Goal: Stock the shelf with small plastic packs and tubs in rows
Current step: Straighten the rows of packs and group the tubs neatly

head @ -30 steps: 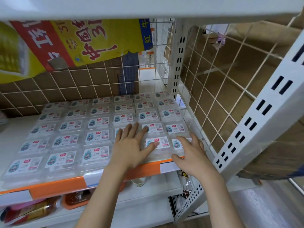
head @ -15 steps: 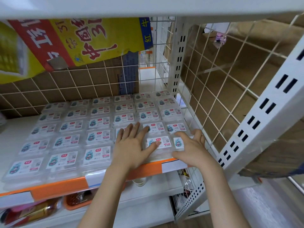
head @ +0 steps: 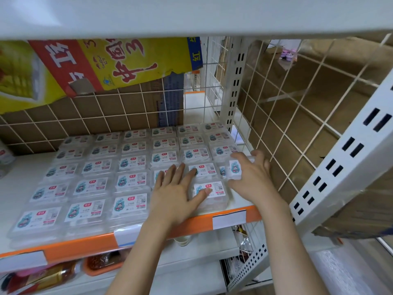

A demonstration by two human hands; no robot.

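1. In front of me a white wire grid [head: 119, 116] backs the shelving, with brown cardboard [head: 131, 107] behind it.
2. A torn yellow and red poster [head: 110, 60] with large characters hangs across the cardboard.
3. To my right, a slotted white upright [head: 344, 158] slants past a side grid [head: 297, 107].
4. Overhead sits a white board [head: 191, 15]; lighting is even and soft.

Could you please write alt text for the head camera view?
The left hand rests flat on rows of packs on a white shelf, while the right hand grips one tilted pack beside the wire side panel.
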